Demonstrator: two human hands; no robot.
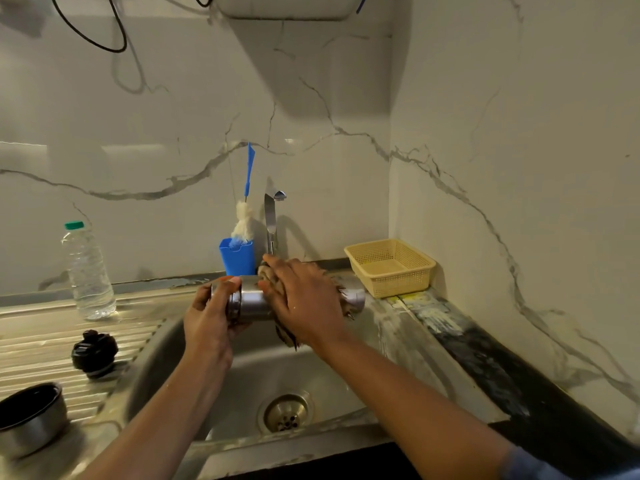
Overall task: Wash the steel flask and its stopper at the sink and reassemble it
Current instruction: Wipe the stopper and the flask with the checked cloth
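Flask [251, 301] is held sideways over the sink [398, 358], in the air above the basin, just in front of the tap [270, 220]. Your left hand [207, 323] grips its left end, fingers [232, 283] curled round the rim and closed on the steel. Your right hand [304, 299] lies over the body of the flask with a brown scrubber [287, 336] under it; those fingers are fairly straight, pressed together, pushing the scrubber onto the metal. Scrubber edges stick out below and right of the hand. The flask's right end shows past your right hand.

Black stopper [94, 353] stands on the ribbed part of the table [34, 337], left of the sink, well apart from the flask. A steel cup [31, 417] sits nearer you at the left edge. A water bottle [89, 271] stands upright by the wall. A blue holder [237, 258] with a brush [244, 220] is behind the flask; a yellow basket [389, 266] sits in the right corner.
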